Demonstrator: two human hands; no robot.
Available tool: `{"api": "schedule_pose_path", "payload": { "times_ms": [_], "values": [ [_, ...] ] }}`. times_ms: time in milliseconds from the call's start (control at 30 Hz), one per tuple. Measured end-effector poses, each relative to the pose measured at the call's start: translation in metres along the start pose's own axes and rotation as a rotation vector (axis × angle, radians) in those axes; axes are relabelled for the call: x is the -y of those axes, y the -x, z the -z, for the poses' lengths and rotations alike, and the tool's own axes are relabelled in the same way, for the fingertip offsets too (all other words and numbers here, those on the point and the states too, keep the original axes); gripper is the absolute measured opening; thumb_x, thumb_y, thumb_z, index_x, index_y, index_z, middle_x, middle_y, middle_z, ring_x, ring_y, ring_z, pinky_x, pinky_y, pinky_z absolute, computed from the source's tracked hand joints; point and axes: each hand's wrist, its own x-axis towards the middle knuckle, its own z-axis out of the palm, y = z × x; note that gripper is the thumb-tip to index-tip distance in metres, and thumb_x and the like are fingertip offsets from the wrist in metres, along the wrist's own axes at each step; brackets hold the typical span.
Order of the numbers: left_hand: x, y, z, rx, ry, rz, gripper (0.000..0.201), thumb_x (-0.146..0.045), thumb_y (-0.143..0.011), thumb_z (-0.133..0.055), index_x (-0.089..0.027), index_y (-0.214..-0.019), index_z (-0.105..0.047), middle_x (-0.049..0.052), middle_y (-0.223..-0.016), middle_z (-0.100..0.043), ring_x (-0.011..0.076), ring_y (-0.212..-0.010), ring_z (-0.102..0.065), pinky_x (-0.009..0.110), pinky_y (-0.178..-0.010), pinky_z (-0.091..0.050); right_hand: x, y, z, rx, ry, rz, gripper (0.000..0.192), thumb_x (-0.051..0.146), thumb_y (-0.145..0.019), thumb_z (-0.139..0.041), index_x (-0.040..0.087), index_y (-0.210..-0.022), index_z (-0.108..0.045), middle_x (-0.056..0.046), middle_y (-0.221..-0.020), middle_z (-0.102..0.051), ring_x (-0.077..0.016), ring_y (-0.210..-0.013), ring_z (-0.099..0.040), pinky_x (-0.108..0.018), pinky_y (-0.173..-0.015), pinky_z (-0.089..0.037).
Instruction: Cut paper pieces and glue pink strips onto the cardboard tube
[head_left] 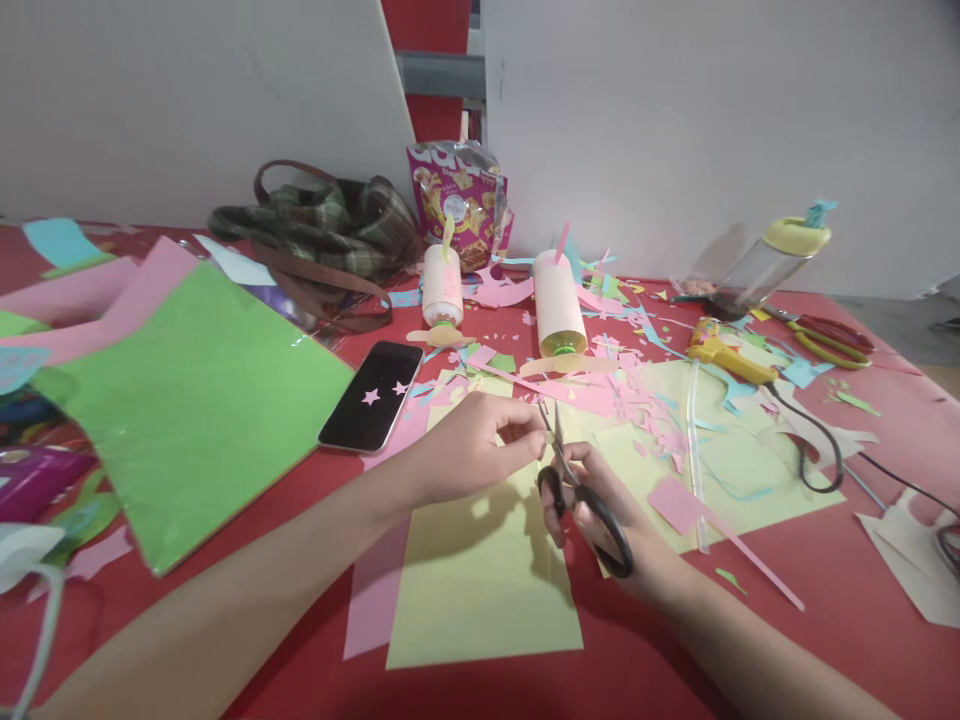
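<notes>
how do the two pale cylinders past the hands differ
The left cylinder carries a yellowish strip; the right cylinder carries a pink strip. The right cylinder looks larger than the left cylinder. Both are pale and show some green at one end.

From here I see the left forearm (pixel 300 557) bare, looking broad at its near end and tapering to a slim wrist and bare left hand (pixel 476 447), the right forearm (pixel 739 622) likewise bare, narrowing to an uncovered right hand (pixel 636 520).
</notes>
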Motion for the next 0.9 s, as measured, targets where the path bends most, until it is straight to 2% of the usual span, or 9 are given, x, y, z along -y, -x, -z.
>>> {"api": "schedule_pose_path", "payload": {
  "times_ms": [300, 600, 767, 900],
  "values": [
    [-0.003, 0.002, 0.011, 0.092, -0.093, 0.000, 0.019, -0.022, -0.073, -0.039, -0.015, -0.063, -0.053, -0.002, -0.060, -0.053, 0.0089, -0.058, -0.045, 0.020, -0.054, -0.032, 0.004, -0.002, -0.001, 0.027, 0.013, -0.028, 0.033, 0.045, -0.072, -0.052, 0.024, -0.088, -0.033, 0.001, -0.077, -0.042, -0.0071, -0.054, -0.043, -0.025, -0.052, -0.038],
    [-0.002, 0.002, 0.015, 0.124, -0.127, -0.015, 0.020, -0.019, -0.072, -0.039, -0.014, -0.060, -0.054, -0.003, -0.058, -0.051, 0.0087, -0.056, -0.045, 0.020, -0.053, -0.031, 0.000, -0.002, -0.001, 0.019, -0.001, -0.063, 0.033, 0.042, -0.072, -0.054, 0.024, -0.089, -0.033, 0.003, -0.075, -0.043, -0.0057, -0.052, -0.043, -0.023, -0.051, -0.037],
    [-0.002, 0.002, 0.016, 0.121, -0.098, 0.002, 0.019, -0.019, -0.071, -0.039, -0.014, -0.056, -0.050, -0.003, -0.056, -0.049, 0.0081, -0.055, -0.043, 0.020, -0.052, -0.030, -0.001, -0.003, -0.001, -0.077, -0.007, -0.109, 0.037, 0.038, -0.066, -0.061, 0.023, -0.087, -0.035, 0.004, -0.069, -0.044, -0.0053, -0.048, -0.042, -0.021, -0.046, -0.037],
    [-0.002, 0.002, 0.016, 0.120, -0.057, 0.010, 0.018, -0.019, -0.070, -0.040, -0.014, -0.055, -0.049, -0.003, -0.054, -0.045, 0.0072, -0.052, -0.039, 0.020, -0.049, -0.028, -0.002, -0.004, 0.000, -0.158, -0.007, -0.085, 0.036, 0.036, -0.066, -0.062, 0.024, -0.084, -0.034, 0.006, -0.066, -0.044, -0.0047, -0.043, -0.041, -0.020, -0.043, -0.036]
  ]
}}
